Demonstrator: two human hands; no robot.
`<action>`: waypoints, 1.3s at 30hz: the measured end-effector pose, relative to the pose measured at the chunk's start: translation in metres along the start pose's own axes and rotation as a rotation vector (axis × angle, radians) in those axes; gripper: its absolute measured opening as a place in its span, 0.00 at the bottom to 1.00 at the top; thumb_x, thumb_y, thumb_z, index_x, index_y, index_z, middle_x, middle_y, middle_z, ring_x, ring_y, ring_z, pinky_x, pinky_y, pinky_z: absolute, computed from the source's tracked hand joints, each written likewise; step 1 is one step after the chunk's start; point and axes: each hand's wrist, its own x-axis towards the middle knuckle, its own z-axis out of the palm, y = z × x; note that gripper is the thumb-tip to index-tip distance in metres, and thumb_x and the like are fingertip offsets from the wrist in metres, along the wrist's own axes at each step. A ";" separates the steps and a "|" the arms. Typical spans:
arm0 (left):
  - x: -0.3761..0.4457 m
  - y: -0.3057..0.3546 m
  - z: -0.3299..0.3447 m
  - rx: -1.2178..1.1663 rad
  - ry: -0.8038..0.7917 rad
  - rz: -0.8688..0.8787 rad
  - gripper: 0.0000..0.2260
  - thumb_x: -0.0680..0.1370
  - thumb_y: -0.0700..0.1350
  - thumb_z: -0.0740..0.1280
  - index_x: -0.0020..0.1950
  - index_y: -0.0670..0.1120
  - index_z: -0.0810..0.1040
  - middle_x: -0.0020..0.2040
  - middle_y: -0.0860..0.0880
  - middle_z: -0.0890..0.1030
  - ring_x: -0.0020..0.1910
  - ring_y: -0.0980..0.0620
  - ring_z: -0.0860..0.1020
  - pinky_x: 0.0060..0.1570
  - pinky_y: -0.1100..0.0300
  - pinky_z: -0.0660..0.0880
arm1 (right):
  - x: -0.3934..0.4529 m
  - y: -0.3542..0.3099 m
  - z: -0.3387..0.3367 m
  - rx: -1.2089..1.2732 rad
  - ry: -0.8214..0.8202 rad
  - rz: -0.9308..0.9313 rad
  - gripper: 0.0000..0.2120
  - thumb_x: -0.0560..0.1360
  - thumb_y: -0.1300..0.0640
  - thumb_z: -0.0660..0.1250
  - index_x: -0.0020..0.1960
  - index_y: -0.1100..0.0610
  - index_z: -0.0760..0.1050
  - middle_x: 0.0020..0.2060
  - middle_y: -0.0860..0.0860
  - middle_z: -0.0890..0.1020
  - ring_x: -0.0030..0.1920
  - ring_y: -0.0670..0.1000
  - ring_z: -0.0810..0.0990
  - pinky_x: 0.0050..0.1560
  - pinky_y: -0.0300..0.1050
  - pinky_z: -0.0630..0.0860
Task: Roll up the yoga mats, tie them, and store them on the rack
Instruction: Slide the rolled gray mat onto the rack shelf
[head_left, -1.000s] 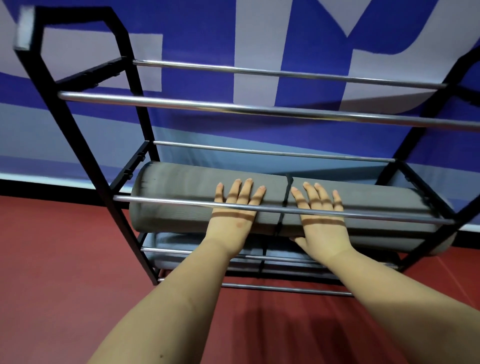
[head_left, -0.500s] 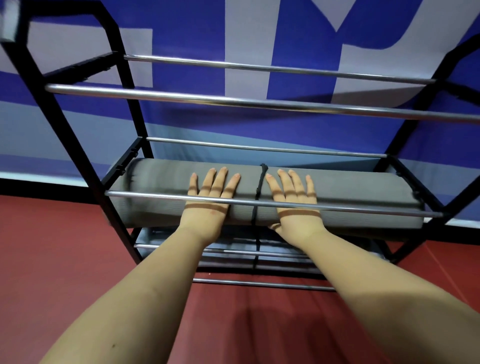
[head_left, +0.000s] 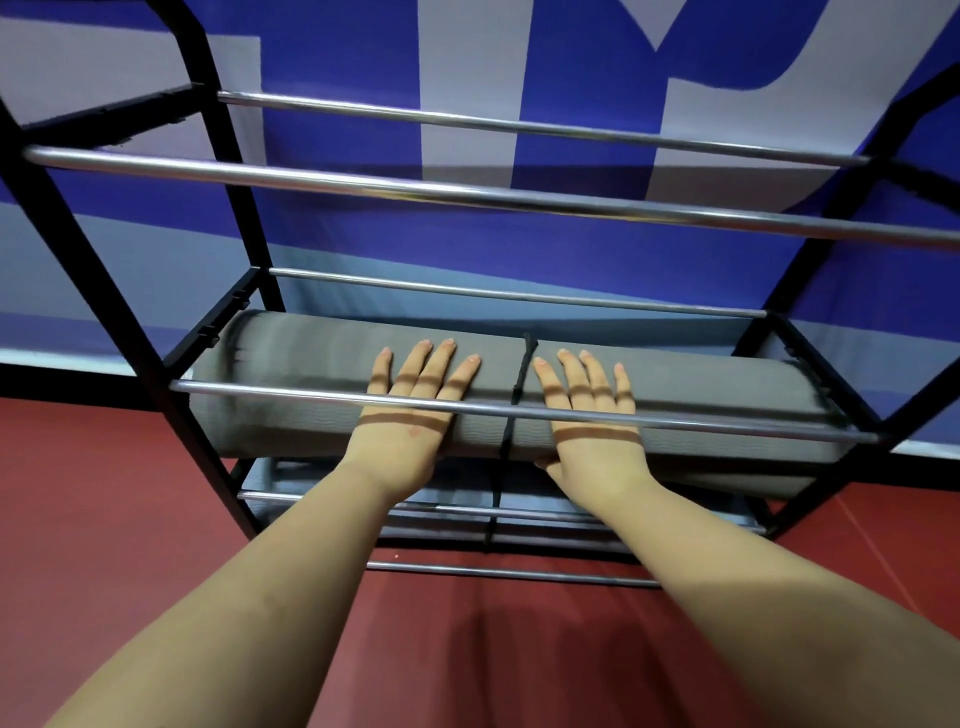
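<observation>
Since a second ago the rolled grey mat (head_left: 322, 384) sits further back on its shelf, its left end now inside the black side frame, and the black tie (head_left: 521, 384) has rotated up toward the top of the roll; my hands have kept the same flat placement

Materials: mat is matte grey foam with a fine ribbed texture, rolled into a long cylinder lying across the rack (head_left: 171, 410). Tie is a thin dark cord wrapped round the roll near its middle. Rack has black angular side frames with shiny round chrome rails; the front rail crosses over my knuckles and throws stripe shadows on both hands. Second grey roll (head_left: 322, 480) on the tier below, mostly hidden. Floor (head_left: 104, 519) is smooth red, wall banner (head_left: 363, 62) blue and white

Fingers: left hand (head_left: 410, 410) lies palm down on the mat just left of the tie, fingers straight and slightly fanned, tips on the upper curve. Right hand (head_left: 589, 415) mirrors it just right of the tie, fingers straight, small gaps between them, thumb tucked low against the roll's front. Neither hand curls round anything, both just press flat on the foam
</observation>
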 end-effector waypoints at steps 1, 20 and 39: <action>0.001 0.002 0.001 -0.005 0.010 0.004 0.50 0.56 0.47 0.81 0.73 0.48 0.60 0.71 0.42 0.68 0.68 0.40 0.68 0.67 0.42 0.50 | 0.001 0.004 0.003 -0.020 0.032 0.005 0.54 0.56 0.46 0.81 0.75 0.59 0.60 0.72 0.62 0.64 0.71 0.65 0.63 0.70 0.65 0.52; -0.031 0.009 0.007 0.018 0.006 0.466 0.27 0.78 0.36 0.47 0.77 0.42 0.45 0.78 0.45 0.51 0.74 0.46 0.57 0.73 0.52 0.49 | -0.047 0.020 0.033 0.163 0.257 -0.515 0.23 0.65 0.58 0.72 0.59 0.57 0.74 0.53 0.54 0.81 0.51 0.54 0.77 0.49 0.45 0.68; 0.093 0.056 -0.303 -0.369 -0.930 0.005 0.23 0.79 0.49 0.61 0.74 0.51 0.63 0.69 0.47 0.71 0.67 0.47 0.69 0.64 0.56 0.66 | -0.014 0.065 -0.287 0.329 -0.679 -0.188 0.31 0.76 0.52 0.64 0.75 0.52 0.54 0.71 0.52 0.64 0.70 0.54 0.62 0.69 0.49 0.61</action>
